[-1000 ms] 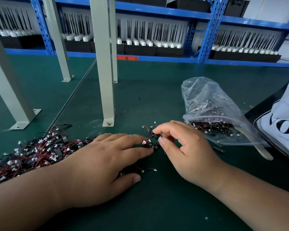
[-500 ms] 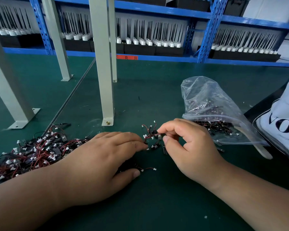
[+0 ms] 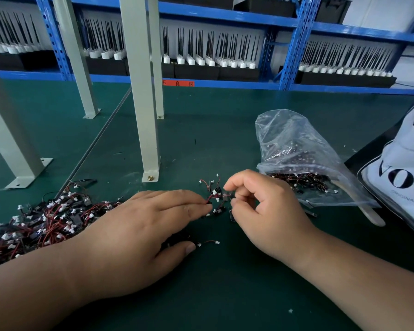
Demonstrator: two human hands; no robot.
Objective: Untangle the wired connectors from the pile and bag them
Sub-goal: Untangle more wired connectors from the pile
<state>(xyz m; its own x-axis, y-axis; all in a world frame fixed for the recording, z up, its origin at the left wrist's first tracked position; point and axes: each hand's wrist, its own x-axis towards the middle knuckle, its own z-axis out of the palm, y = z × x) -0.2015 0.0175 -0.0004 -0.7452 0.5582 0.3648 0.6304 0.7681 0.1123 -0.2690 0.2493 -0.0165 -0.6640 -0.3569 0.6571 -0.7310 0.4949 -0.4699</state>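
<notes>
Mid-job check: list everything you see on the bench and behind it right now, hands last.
connector pile: one, red and black wires with white plugs, left on the mat
small tangle: one, same colours, between the hands
loose connector: one, red wire, by the left thumb
plastic bag: one, clear, part-filled with connectors, right of centre
stick: one, beige, at the bag's near edge
white bag: one, black letters, right edge
mat: one, green, covers the bench
posts: four, grey, standing on the mat
shelving: blue, behind the bench
trays: several, black, on the shelving, holding black rods
left hand: flat, fingertips touching the tangle
right hand: pinching the tangle
</notes>
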